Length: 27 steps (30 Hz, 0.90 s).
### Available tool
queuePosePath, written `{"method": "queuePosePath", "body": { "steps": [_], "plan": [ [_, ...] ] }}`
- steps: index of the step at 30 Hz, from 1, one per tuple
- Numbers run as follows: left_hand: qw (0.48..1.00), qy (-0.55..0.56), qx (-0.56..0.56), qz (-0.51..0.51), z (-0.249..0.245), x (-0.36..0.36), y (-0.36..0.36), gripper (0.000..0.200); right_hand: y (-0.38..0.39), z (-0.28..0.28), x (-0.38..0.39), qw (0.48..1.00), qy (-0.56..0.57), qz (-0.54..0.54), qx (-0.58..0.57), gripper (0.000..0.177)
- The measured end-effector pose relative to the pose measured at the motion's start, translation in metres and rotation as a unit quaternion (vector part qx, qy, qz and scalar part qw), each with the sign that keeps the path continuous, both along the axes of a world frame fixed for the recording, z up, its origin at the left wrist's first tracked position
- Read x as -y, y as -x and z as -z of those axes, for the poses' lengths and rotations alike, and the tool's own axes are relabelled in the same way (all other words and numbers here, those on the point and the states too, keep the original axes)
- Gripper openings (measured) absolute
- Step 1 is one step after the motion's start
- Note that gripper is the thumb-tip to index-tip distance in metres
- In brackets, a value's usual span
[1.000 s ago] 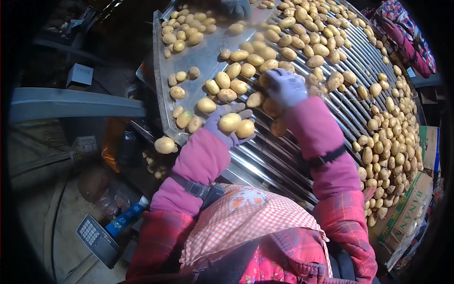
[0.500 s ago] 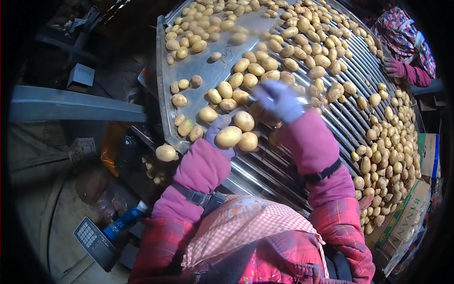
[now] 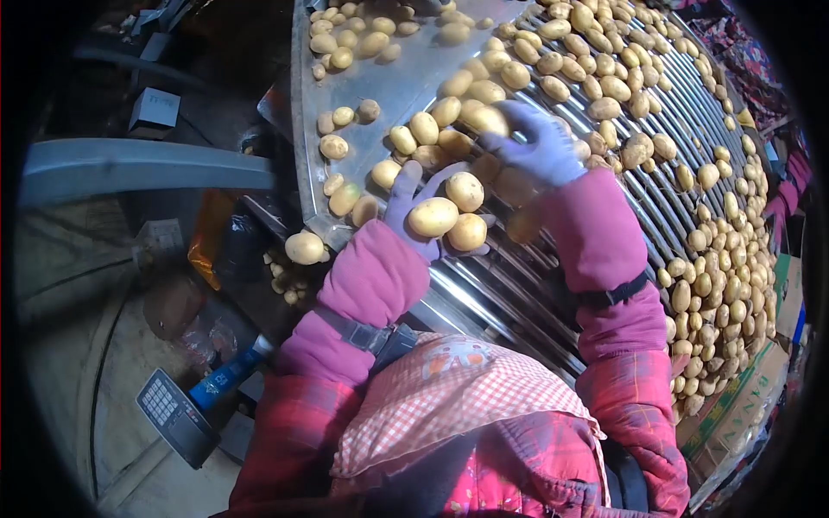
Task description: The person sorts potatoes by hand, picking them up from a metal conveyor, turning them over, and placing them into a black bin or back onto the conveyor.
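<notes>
My left hand (image 3: 406,203), in a pale purple glove, is palm up and cradles three potatoes (image 3: 433,217) against its fingers. Over the upper end of the rollers, my right hand (image 3: 546,147), gloved the same way, has its thumb and fingers around a potato (image 3: 486,120). More potatoes (image 3: 423,128) lie close to both hands on the metal sheet (image 3: 380,95). Shadow under the right hand partly hides the potatoes there.
Metal rollers (image 3: 466,289) run beneath my arms. Many potatoes (image 3: 721,293) are heaped at the right, near a banana carton (image 3: 734,406). Another person's gloved hand (image 3: 781,207) is at the far right. A keypad device (image 3: 173,414) sits low at left.
My right hand has moved slightly up and right, its fingers now around a potato. The left hand still holds its three potatoes, shifted a little right. The view has tilted.
</notes>
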<state>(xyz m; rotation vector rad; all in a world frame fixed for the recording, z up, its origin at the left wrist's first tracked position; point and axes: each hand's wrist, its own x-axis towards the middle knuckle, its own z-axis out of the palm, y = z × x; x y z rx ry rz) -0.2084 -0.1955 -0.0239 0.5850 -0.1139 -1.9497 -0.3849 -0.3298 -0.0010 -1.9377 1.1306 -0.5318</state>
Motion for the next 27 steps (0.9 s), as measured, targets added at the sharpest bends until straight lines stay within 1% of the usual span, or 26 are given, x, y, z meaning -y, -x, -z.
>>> {"method": "queuePosePath", "body": {
  "steps": [1,2,3,4,5,6,7,8,9,10,11,12,13,14,16,17,18,20,21,22,23,24,25,26,27],
  "plan": [
    [0.999,0.032,-0.001,0.006,0.0,0.002,0.0,0.065,-0.009,0.014,-0.01,0.993,0.094,-0.024,0.073,0.05],
    [0.998,0.066,-0.001,0.012,-0.001,0.004,0.0,0.069,-0.015,0.001,-0.015,0.984,0.118,-0.118,0.06,0.049],
    [0.998,0.037,-0.058,-0.008,0.001,0.003,0.0,0.071,-0.02,-0.009,-0.027,0.969,0.154,-0.163,0.103,0.051],
    [0.993,0.009,-0.114,-0.03,0.003,0.001,0.0,0.073,-0.029,-0.009,-0.036,0.957,0.156,-0.204,0.132,0.049],
    [0.992,-0.08,-0.086,-0.038,-0.011,0.003,-0.001,0.072,-0.03,-0.015,-0.045,0.966,0.115,-0.206,0.11,0.049],
    [0.995,0.019,-0.096,-0.002,-0.004,0.006,-0.002,0.068,-0.03,-0.022,-0.05,0.971,0.072,-0.209,0.086,0.049],
    [0.994,0.009,-0.091,-0.053,-0.003,0.007,0.001,0.064,-0.028,-0.026,-0.04,0.953,-0.096,-0.24,0.157,0.049],
    [0.991,-0.006,-0.084,-0.106,-0.002,0.004,0.003,0.06,-0.018,-0.02,-0.029,0.973,-0.041,-0.202,0.105,0.047],
    [0.995,0.037,-0.088,-0.023,-0.002,0.004,-0.003,0.058,-0.017,-0.025,-0.02,0.985,-0.09,-0.106,0.105,0.043],
    [0.996,0.033,-0.083,-0.01,-0.002,0.001,-0.007,0.058,-0.016,-0.01,0.001,0.986,-0.043,-0.033,0.157,0.042],
    [0.996,0.024,-0.083,-0.003,-0.003,0.0,-0.007,0.057,-0.011,0.009,0.034,0.986,0.115,0.036,0.115,0.043],
    [0.997,0.014,-0.082,0.002,-0.004,-0.002,-0.009,0.057,-0.009,0.017,0.055,0.981,0.147,0.108,0.068,0.043],
    [0.997,0.01,-0.082,0.012,-0.004,-0.002,-0.011,0.056,-0.001,0.026,0.077,0.949,0.284,0.099,-0.097,0.046],
    [0.996,0.007,-0.082,0.02,-0.002,-0.002,-0.013,0.056,0.004,0.052,0.094,0.937,0.297,0.091,-0.16,0.054],
    [0.995,0.006,-0.087,0.042,-0.003,0.0,-0.013,0.055,0.003,0.073,0.094,0.905,0.33,0.064,-0.261,0.062],
    [0.995,0.012,-0.088,0.051,-0.003,0.0,-0.015,0.055,-0.002,0.072,0.091,0.899,0.332,0.08,-0.274,0.065],
    [0.994,0.016,-0.089,0.054,-0.004,0.0,-0.016,0.055,-0.006,0.068,0.092,0.9,0.332,0.074,-0.271,0.065],
    [0.994,0.024,-0.09,0.056,-0.006,-0.001,-0.014,0.054,-0.007,0.055,0.096,0.914,0.233,0.102,-0.315,0.062],
    [0.996,-0.013,-0.085,0.006,-0.008,0.001,-0.012,0.057,-0.004,0.048,0.096,0.933,0.225,0.092,-0.267,0.057],
    [0.994,-0.052,-0.082,-0.045,-0.009,0.0,-0.008,0.06,0.0,0.04,0.09,0.953,0.165,0.106,-0.229,0.053],
    [0.972,-0.1,-0.155,-0.144,-0.007,-0.001,-0.003,0.064,0.009,0.053,0.089,0.983,0.108,0.12,-0.088,0.053],
    [0.972,-0.092,-0.159,-0.15,-0.008,-0.001,-0.004,0.064,0.011,0.053,0.085,0.989,0.048,0.127,0.054,0.052],
    [0.985,-0.062,-0.107,-0.119,-0.01,-0.001,-0.005,0.062,0.02,0.051,0.074,0.981,-0.018,0.088,0.174,0.05],
    [0.994,-0.03,-0.053,-0.091,-0.012,-0.003,-0.008,0.06,0.025,0.035,0.048,0.952,-0.084,0.043,0.29,0.047],
    [0.993,-0.022,-0.054,-0.103,-0.002,-0.007,-0.007,0.06,0.028,0.024,0.027,0.955,-0.072,0.037,0.284,0.045]
  ]
}}
